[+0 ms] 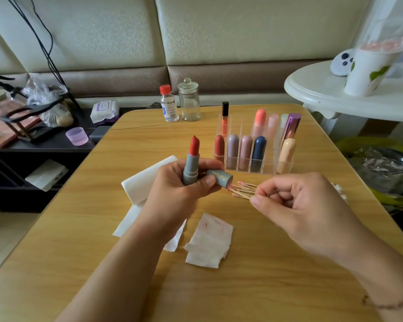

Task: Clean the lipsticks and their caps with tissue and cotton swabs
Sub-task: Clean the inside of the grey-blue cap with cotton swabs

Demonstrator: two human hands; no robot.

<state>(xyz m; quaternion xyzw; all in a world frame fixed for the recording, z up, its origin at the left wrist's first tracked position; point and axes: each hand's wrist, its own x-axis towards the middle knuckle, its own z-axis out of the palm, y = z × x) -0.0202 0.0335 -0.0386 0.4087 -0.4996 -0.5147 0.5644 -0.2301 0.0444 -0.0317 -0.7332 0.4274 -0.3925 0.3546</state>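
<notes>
Left hand (pixel 172 180) clamps the open grey lipstick (pixel 191 162) upright together with its cap (pixel 220 178). Right hand (pixel 291 201) pinches a cotton swab (pixel 240 194) at the cap's mouth. Stained tissue (pixel 209 238) lies at six o'clock; organiser lipsticks (pixel 246 152) at twelve appear pending.

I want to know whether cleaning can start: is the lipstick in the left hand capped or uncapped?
Uncapped. The red stick stands bare above the grey lipstick, and the left hand holds the cap alongside it.
</notes>
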